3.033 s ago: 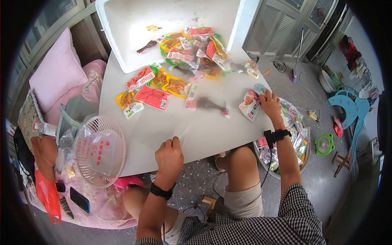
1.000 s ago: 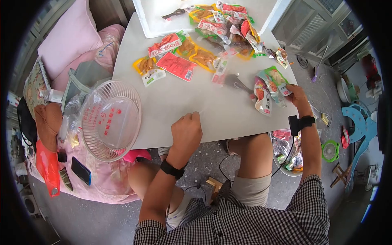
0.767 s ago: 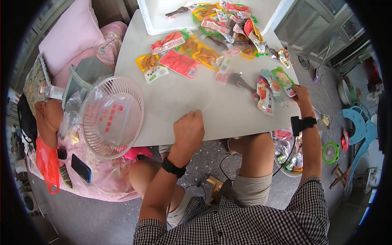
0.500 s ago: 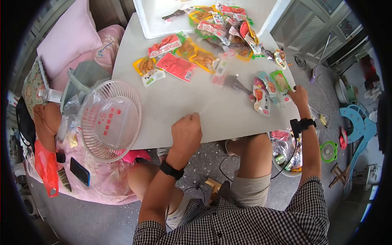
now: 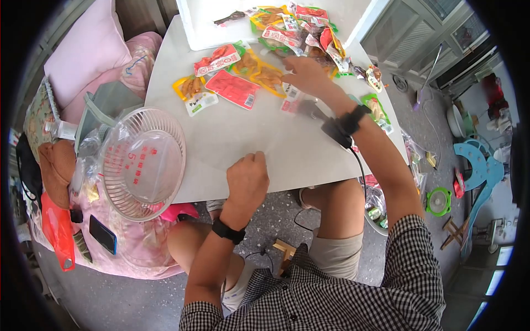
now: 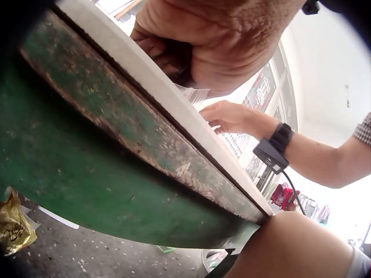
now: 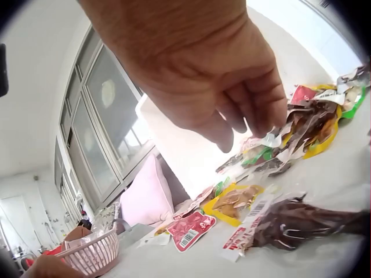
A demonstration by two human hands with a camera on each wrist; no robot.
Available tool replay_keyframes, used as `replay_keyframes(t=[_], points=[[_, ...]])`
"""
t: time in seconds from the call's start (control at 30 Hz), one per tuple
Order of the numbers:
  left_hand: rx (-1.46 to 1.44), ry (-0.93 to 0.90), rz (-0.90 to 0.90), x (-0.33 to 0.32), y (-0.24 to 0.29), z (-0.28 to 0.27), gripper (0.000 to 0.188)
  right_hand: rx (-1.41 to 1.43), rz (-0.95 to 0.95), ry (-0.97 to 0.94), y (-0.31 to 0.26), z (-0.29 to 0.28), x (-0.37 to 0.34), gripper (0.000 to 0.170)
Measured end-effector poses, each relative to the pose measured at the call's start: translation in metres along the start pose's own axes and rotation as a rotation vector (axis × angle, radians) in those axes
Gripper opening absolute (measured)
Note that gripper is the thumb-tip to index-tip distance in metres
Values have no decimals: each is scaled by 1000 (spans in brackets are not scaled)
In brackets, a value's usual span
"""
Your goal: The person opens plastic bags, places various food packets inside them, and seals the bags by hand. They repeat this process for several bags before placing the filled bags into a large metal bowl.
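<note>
My left hand (image 5: 247,179) rests at the table's near edge with its fingers curled. In the left wrist view it pinches a piece of thin clear plastic (image 6: 196,96), mostly hidden by the hand. My right hand (image 5: 309,76) hovers over the food packets with loosely bent fingers and nothing in them. In the right wrist view, a yellow-edged packet (image 7: 235,204), a red packet (image 7: 191,229) and a dark vacuum-packed piece of meat (image 7: 301,223) lie below it. A green-edged packet (image 5: 376,110) lies near the table's right edge, partly behind my right forearm.
A white foam box (image 5: 201,27) stands on its side at the back, with packets heaped at its mouth. Left of the table (image 5: 221,132), a plastic basket (image 5: 179,165) holds printed clear bags. A tub of packets (image 5: 381,223) sits on the floor to the right.
My right hand set the green-edged packet beside two others at the right edge, let go, and swung left and away to the middle packets. My left hand has stayed almost still lately.
</note>
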State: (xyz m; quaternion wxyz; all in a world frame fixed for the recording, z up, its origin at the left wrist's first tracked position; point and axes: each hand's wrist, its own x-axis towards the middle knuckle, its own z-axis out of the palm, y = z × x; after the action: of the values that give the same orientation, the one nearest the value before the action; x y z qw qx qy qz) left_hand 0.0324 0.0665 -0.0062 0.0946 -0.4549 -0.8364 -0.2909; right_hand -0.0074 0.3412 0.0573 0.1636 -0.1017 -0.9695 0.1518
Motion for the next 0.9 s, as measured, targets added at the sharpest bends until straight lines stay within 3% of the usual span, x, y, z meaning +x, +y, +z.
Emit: replay_keyframes(t=[0.07, 0.17, 0.27, 0.37, 0.47, 0.5, 0.6, 0.63, 0.73, 0.9], points=[[-17, 18, -12, -1, -2, 2, 12, -45, -105, 55, 16, 41, 17, 45], [-34, 22, -22, -2, -5, 0, 12, -231, 133, -256, -10, 39, 27, 45], [-84, 58, -34, -3, -5, -3, 12, -218, 236, -241, -15, 37, 26, 48], [-94, 66, -22, -3, -6, -5, 11, -164, 157, -130, -1, 32, 20, 48], [-61, 61, -31, -3, -6, -5, 12, 139, 205, -196, 3, 9, 6, 49], [-64, 59, -44, -4, -6, -4, 10, 293, 297, -130, -10, -4, -9, 46], [-70, 47, -85, -3, -9, 0, 5, 745, 392, -192, -59, -38, -61, 39], [-68, 48, -106, -2, -10, 1, 4, 778, 382, -191, -63, -41, -76, 33], [-78, 63, -136, 1, -11, 4, 5, 552, 270, -118, -88, -46, -125, 35], [-91, 113, -172, 4, -5, 2, 5, 494, 439, -120, -111, -9, -178, 34]])
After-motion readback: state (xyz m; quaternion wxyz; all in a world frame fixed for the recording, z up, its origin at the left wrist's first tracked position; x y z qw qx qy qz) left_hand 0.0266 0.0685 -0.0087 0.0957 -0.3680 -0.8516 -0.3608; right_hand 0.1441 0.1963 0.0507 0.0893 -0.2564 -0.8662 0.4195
